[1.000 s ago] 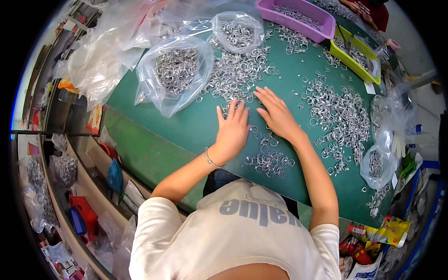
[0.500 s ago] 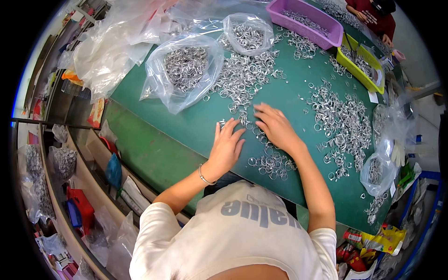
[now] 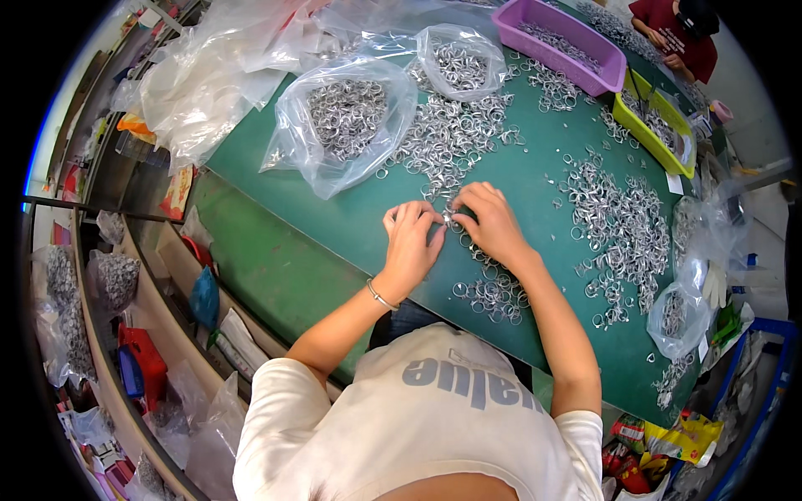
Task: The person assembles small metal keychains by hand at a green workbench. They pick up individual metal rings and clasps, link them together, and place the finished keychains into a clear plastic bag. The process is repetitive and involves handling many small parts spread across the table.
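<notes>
Both hands met fingertip to fingertip over the rings, the left hand and the right hand angled toward each other on the green table. A few rings lay right at the tips, in the narrow gap between the hands. From there a thin trail ran far to the main pile, and others ran near, beside the right hand, to a small cluster.

The left hand was loosely curled, its thumb a little apart from the bent fingers. The right hand was bent the same way, its thumb and forefinger reaching in at the rings. Whether either had a ring pinched could not be told; the touching parts were too small and partly hidden.

Far left of the hands stood a large bag of rings, with a small bag beyond it. Another pile spread to the right, and a purple tray and a lime basket stood at the far right.
</notes>
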The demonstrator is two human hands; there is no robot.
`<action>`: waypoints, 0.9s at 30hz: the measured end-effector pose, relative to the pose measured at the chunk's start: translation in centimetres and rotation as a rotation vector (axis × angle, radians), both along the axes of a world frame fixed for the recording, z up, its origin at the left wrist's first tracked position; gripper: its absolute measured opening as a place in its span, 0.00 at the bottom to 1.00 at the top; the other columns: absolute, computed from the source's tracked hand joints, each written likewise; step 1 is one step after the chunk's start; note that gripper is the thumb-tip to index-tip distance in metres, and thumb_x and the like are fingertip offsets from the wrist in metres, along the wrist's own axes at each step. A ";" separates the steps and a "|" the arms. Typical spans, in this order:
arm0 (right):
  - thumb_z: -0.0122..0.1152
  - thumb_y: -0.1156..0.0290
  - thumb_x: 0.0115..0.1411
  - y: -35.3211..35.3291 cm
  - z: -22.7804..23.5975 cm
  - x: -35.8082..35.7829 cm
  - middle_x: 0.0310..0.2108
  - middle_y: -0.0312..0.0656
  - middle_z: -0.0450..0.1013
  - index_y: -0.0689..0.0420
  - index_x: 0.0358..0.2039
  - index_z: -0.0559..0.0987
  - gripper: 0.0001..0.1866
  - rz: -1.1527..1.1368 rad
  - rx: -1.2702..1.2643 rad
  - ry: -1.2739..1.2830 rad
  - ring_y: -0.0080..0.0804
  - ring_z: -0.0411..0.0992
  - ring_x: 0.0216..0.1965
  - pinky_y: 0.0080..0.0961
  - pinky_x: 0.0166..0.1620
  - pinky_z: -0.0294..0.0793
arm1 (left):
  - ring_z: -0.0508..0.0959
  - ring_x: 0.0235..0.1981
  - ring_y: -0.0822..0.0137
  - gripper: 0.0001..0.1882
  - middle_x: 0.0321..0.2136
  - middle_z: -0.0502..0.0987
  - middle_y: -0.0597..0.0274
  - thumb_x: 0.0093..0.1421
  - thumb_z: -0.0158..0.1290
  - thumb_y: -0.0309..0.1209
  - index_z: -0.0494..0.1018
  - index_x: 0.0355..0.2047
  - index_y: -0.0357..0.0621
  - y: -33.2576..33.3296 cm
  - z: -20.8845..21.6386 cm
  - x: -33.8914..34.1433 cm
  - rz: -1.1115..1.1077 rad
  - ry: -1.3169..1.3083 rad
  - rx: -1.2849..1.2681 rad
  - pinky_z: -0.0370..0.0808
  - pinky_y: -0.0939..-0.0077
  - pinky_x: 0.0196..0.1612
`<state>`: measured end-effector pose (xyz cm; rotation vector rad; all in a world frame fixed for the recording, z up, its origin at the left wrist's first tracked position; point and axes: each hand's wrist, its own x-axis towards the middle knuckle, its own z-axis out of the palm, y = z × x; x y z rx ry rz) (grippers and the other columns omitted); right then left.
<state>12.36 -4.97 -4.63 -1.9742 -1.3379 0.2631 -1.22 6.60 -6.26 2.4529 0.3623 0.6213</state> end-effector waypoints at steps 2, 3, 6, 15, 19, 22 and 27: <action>0.58 0.79 0.51 -0.8 -0.4 0.4 0.36 0.40 0.71 0.58 0.35 0.75 0.10 -0.047 0.023 0.120 0.40 0.67 0.42 0.34 0.45 0.66 | 0.71 0.39 0.58 0.11 0.34 0.72 0.60 0.47 0.58 0.22 0.71 0.32 0.40 -0.1 0.5 -0.1 -0.024 -0.062 -0.065 0.62 0.61 0.49; 0.58 0.80 0.51 -0.9 -0.1 0.2 0.36 0.40 0.71 0.59 0.36 0.75 0.10 -0.065 0.035 0.171 0.40 0.68 0.42 0.33 0.45 0.66 | 0.73 0.38 0.60 0.10 0.34 0.73 0.60 0.47 0.58 0.21 0.72 0.32 0.39 -0.1 0.6 0.0 -0.022 -0.087 -0.157 0.65 0.65 0.47; 0.57 0.80 0.52 -1.1 0.7 -0.6 0.35 0.40 0.73 0.59 0.38 0.76 0.12 -0.100 0.112 0.244 0.39 0.69 0.40 0.32 0.44 0.67 | 0.76 0.34 0.65 0.09 0.33 0.76 0.59 0.49 0.57 0.19 0.72 0.32 0.36 -0.2 1.1 0.3 -0.025 -0.152 -0.371 0.72 0.73 0.41; 0.57 0.77 0.58 -0.9 -0.6 0.0 0.31 0.39 0.76 0.64 0.42 0.75 0.11 -0.109 0.234 0.801 0.21 0.72 0.33 0.19 0.38 0.72 | 0.78 0.37 0.70 0.08 0.36 0.77 0.55 0.61 0.50 0.23 0.70 0.40 0.32 1.7 1.7 2.6 -0.142 -0.162 -1.345 0.75 0.79 0.41; 0.55 0.75 0.60 -1.1 1.0 -0.3 0.32 0.37 0.76 0.65 0.40 0.76 0.09 -0.169 0.313 0.927 0.19 0.72 0.34 0.16 0.38 0.71 | 0.78 0.34 0.71 0.09 0.35 0.78 0.57 0.62 0.50 0.25 0.71 0.41 0.32 2.0 1.9 2.7 -0.147 -0.144 -1.480 0.75 0.79 0.41; 0.55 0.75 0.61 -1.4 1.3 -0.6 0.32 0.37 0.75 0.65 0.39 0.76 0.09 -0.219 0.371 0.854 0.19 0.72 0.34 0.16 0.38 0.70 | 0.77 0.33 0.72 0.09 0.33 0.77 0.59 0.61 0.52 0.26 0.72 0.40 0.33 1.8 2.4 2.5 -0.175 -0.130 -1.409 0.75 0.80 0.40; 0.53 0.76 0.61 -1.5 2.5 -1.7 0.32 0.37 0.75 0.66 0.36 0.75 0.07 -0.285 0.429 0.633 0.19 0.72 0.33 0.17 0.38 0.71 | 0.76 0.36 0.70 0.11 0.35 0.77 0.58 0.63 0.47 0.27 0.71 0.41 0.32 1.5 3.2 2.0 -0.274 -0.115 -1.684 0.74 0.74 0.43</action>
